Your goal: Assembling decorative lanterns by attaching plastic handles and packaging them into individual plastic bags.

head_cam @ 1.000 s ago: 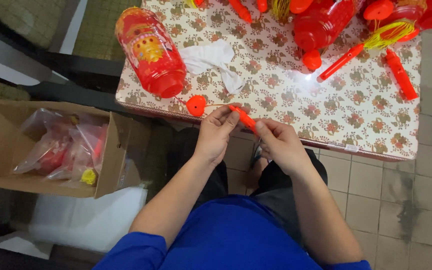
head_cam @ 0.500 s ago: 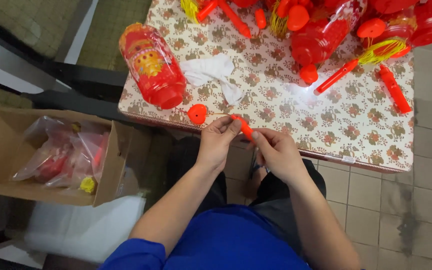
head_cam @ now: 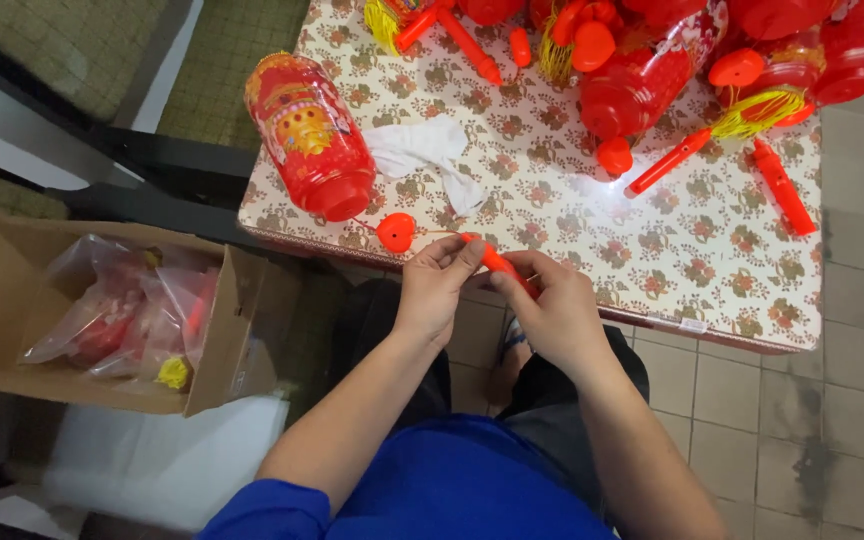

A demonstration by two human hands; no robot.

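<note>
Head view showed the left hand [head_cam: 434,290] and right hand [head_cam: 552,312] both pinching an orange stick [head_cam: 497,263] between them. A red lantern [head_cam: 308,135] lay on the bench [head_cam: 552,230] just past the left hand.

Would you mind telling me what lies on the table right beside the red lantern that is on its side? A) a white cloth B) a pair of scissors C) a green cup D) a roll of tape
A: a crumpled white cloth lies on the flowered table just right of the red lantern.
</note>
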